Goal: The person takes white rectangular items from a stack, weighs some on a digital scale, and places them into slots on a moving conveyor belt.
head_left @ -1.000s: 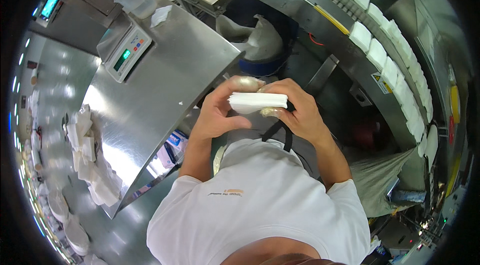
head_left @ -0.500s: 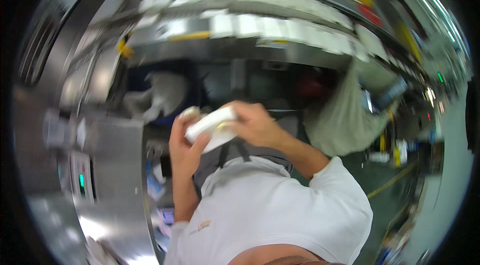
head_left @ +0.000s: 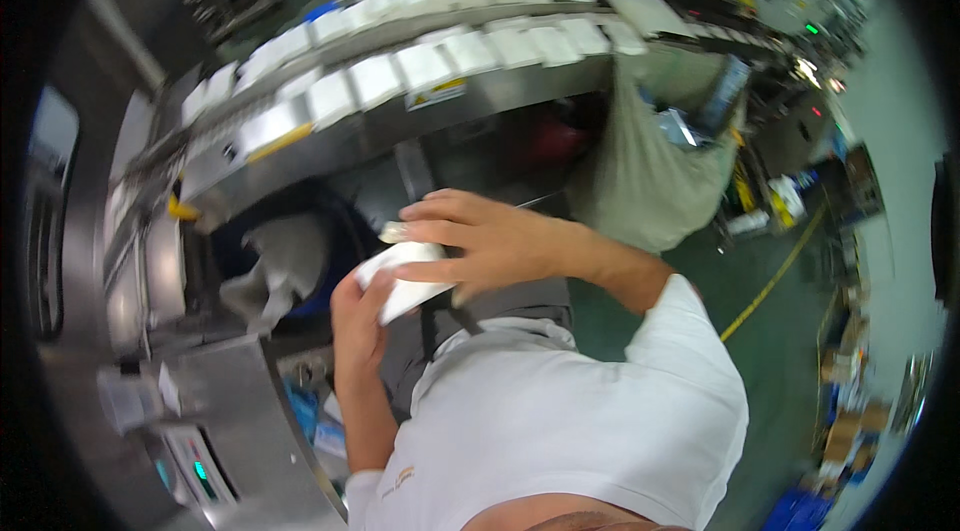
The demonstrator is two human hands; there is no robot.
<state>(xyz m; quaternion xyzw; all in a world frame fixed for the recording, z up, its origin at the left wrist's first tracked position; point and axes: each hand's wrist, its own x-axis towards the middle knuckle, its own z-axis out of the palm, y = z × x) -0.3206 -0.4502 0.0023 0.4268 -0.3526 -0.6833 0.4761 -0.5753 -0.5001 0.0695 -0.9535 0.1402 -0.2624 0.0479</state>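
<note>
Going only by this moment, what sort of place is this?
Probably a factory or packing floor: a conveyor line carries rows of flat white pieces, a digital scale sits on a metal table, and a large cloth bag is beside the line.

On the near side of the conveyor (head_left: 520, 97) carrying white pads (head_left: 420, 66), the left hand (head_left: 360, 319) grips a white stack (head_left: 403, 303) and the right hand (head_left: 490, 239) is spread over it. A pale cloth bag (head_left: 655, 181) hangs at the conveyor's right; a blue bin (head_left: 345, 241) sits below its left.
</note>
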